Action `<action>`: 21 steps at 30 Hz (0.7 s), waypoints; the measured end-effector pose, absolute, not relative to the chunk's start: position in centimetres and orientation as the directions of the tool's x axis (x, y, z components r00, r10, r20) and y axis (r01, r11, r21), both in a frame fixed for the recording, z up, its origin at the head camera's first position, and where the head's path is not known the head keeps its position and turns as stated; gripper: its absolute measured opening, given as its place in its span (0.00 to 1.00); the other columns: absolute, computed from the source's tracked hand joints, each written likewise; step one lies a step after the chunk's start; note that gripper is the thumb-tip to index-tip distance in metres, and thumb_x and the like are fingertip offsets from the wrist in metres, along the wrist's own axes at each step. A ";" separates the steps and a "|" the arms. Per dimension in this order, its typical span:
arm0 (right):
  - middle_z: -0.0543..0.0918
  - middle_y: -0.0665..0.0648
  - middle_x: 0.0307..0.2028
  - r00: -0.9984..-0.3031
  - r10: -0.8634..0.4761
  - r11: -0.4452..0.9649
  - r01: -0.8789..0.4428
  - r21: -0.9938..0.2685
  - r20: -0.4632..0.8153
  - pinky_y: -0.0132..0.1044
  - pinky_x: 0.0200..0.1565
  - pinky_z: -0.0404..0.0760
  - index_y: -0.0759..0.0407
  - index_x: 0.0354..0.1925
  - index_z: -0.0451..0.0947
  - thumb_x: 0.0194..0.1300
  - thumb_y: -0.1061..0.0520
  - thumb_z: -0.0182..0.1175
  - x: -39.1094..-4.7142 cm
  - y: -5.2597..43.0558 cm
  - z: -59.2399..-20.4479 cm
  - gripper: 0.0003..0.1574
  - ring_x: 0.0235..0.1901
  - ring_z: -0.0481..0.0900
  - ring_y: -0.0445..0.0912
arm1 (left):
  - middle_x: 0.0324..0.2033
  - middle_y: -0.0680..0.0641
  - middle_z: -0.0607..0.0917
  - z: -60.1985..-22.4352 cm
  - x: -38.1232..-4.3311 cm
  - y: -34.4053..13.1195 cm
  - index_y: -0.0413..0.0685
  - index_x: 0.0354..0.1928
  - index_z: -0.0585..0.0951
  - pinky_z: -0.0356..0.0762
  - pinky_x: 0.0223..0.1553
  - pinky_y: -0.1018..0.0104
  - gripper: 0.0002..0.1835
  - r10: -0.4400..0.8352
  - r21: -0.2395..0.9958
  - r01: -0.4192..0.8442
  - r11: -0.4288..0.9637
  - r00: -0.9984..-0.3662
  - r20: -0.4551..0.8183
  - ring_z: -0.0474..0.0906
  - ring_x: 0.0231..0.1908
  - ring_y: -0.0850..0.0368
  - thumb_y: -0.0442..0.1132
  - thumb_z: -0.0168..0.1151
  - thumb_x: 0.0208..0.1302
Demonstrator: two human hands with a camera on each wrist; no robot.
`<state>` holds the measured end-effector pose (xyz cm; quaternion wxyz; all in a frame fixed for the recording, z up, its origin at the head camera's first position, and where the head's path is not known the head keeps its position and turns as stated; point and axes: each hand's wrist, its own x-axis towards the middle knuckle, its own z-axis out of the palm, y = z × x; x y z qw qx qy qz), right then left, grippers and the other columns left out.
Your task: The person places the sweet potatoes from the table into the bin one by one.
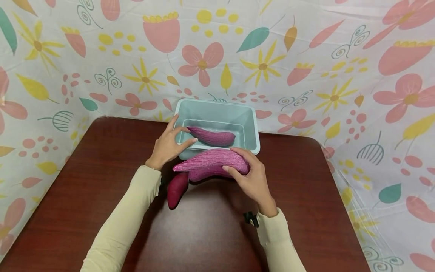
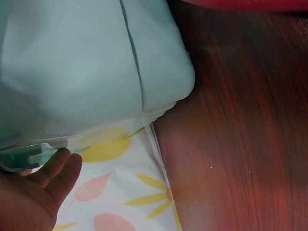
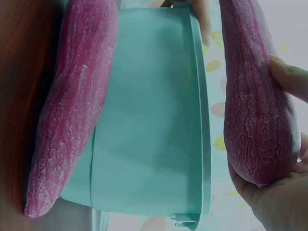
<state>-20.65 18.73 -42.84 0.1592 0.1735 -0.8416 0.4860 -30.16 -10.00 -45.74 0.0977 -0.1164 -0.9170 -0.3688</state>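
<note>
A pale blue plastic bin (image 1: 252,121) stands at the table's back, with one purple sweet potato (image 1: 215,138) lying inside it. My left hand (image 1: 166,149) grips the bin's left rim near the front corner; in the left wrist view its fingers (image 2: 65,173) reach the rim's outer edge. In front of the bin, my right hand (image 1: 253,179) holds a wrinkled purple sweet potato (image 1: 210,160) by its thick end, thumb on the near side. Below it a second purple sweet potato (image 1: 204,174) lies along the bin's front, partly hidden. A smaller dark red sweet potato (image 1: 178,190) rests at its left end.
The dark brown wooden table (image 1: 197,241) has rounded far corners. A white floral cloth (image 1: 217,56) hangs behind the bin and along both sides. A black strap piece (image 1: 250,218) shows at the right cuff.
</note>
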 end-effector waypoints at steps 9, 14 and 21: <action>0.84 0.51 0.57 -0.874 -0.124 0.454 -0.471 -0.756 0.470 0.26 0.60 0.69 0.46 0.61 0.80 0.55 0.56 0.77 -21.6 18.8 -42.4 0.35 0.58 0.79 0.44 | 0.81 0.59 0.50 -45.8 -30.2 -10.0 0.62 0.52 0.83 0.79 0.36 0.49 0.28 0.147 0.653 0.291 0.700 -0.953 0.266 0.76 0.66 0.44 0.71 0.61 0.61; 0.84 0.52 0.57 -0.874 -0.105 0.459 -0.465 -0.757 0.474 0.27 0.59 0.71 0.48 0.61 0.80 0.55 0.56 0.77 -22.1 18.9 -42.5 0.35 0.57 0.80 0.44 | 0.81 0.60 0.50 -45.9 -30.2 -10.1 0.63 0.52 0.83 0.79 0.39 0.46 0.27 0.141 0.662 0.281 0.695 -0.956 0.258 0.75 0.67 0.44 0.72 0.60 0.61; 0.85 0.52 0.56 -0.875 -0.092 0.457 -0.462 -0.760 0.476 0.29 0.56 0.71 0.46 0.61 0.80 0.56 0.55 0.76 -22.9 18.7 -42.5 0.34 0.54 0.80 0.44 | 0.81 0.56 0.51 -45.8 -30.2 -10.0 0.63 0.52 0.83 0.78 0.38 0.49 0.28 0.140 0.673 0.275 0.687 -0.958 0.249 0.74 0.68 0.44 0.72 0.60 0.61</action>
